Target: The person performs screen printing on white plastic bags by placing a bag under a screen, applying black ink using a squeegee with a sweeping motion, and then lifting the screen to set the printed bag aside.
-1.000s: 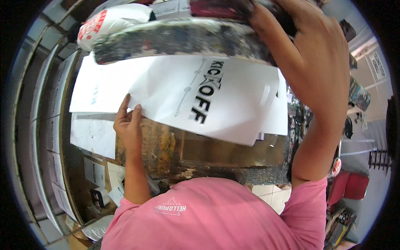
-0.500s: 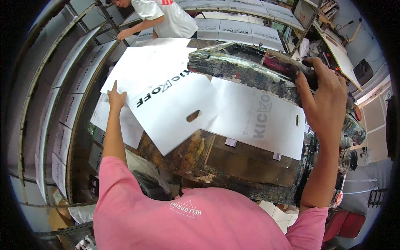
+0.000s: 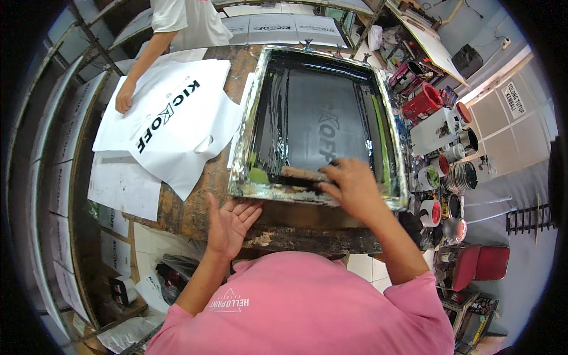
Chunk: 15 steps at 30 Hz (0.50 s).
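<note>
A metal-framed printing screen point(image 3: 260, 177) lies flat on the worn wooden table point(image 3: 195, 216), its mesh black with ink. My right hand point(image 3: 354, 184) is closed on a wooden-handled squeegee point(image 3: 303, 173) at the screen's near edge. My left hand point(image 3: 229, 220) hovers open, palm up, just in front of the frame's near left corner, touching nothing. To the left lies a white bag with black lettering point(image 3: 171, 121); another person's hand point(image 3: 124, 103) rests on its far corner.
The other person in a white shirt point(image 3: 186, 21) stands at the far left. Paint pots and tins point(image 3: 447, 168) crowd a side stand at right, with a red container point(image 3: 423, 102). White sheets point(image 3: 121, 186) lie at the table's left edge. Racks run along the left.
The screen frame has swung down from raised to flat on the table. My right hand moved from the frame to the squeegee. My left hand left the white bag and came back toward me.
</note>
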Tool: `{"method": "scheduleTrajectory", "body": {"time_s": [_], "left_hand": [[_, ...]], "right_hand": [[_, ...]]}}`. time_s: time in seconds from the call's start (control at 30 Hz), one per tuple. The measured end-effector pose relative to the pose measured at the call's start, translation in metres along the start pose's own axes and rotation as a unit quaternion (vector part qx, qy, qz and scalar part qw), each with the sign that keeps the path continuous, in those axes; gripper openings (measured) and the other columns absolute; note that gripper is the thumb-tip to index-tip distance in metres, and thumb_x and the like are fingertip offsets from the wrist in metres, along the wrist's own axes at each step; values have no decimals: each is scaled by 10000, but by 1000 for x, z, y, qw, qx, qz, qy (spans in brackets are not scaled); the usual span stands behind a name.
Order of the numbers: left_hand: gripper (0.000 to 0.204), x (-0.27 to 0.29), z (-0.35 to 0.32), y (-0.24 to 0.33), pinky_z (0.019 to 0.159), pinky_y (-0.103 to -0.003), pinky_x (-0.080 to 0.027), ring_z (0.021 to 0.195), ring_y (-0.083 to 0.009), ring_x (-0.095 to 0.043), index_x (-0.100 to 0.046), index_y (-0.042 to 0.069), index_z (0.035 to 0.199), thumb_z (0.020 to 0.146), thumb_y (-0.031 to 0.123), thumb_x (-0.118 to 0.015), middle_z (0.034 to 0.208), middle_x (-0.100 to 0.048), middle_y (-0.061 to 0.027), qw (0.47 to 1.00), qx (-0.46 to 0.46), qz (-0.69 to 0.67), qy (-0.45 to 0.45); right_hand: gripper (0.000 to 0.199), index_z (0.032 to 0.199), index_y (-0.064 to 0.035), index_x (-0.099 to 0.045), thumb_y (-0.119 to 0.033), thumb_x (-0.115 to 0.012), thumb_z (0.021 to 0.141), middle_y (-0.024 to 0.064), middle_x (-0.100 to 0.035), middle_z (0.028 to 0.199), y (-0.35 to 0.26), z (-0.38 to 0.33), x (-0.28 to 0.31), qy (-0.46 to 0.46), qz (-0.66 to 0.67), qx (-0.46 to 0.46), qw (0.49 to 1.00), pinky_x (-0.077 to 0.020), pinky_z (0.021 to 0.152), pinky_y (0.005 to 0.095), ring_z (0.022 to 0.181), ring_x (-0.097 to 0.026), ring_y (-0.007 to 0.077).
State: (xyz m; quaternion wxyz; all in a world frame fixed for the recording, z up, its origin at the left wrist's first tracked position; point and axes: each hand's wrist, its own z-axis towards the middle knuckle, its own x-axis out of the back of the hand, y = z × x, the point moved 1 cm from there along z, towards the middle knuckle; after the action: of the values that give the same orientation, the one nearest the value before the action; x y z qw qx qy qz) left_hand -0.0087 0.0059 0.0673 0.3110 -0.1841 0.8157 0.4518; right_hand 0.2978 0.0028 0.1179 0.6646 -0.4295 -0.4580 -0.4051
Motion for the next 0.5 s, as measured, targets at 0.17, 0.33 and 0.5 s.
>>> {"method": "scheduleTrajectory", "body": {"time_s": [0.17,0.33,0.5], "left_hand": [[1115,41,26,-29,1175,-473,-446,1318,-382,-588,-377,-110,1477,944,870,-360,1402,-571,-292,995,70,23,66],[931,66,27,-44,1145,-502,-477,1254,-379,-627,-447,-53,1309,991,815,-332,1306,-607,-277,994,46,48,86],[754,84,24,-51,1139,-548,-481,1223,-373,-642,-446,33,1214,1033,753,-317,1228,-625,-237,999,16,20,27]], "right_hand": [[416,1173,-109,-691,-317,-808,832,99,-640,998,-14,-22,-51,-52,61,-53,995,-543,766,467,962,-626,330],[459,1166,-111,-663,-244,-847,767,86,-591,967,18,6,-79,-17,30,-38,999,-538,730,443,913,-607,310],[402,1137,-107,-653,-276,-824,815,90,-619,1003,85,92,-99,29,-12,-8,999,-559,772,459,962,-632,317]]}}
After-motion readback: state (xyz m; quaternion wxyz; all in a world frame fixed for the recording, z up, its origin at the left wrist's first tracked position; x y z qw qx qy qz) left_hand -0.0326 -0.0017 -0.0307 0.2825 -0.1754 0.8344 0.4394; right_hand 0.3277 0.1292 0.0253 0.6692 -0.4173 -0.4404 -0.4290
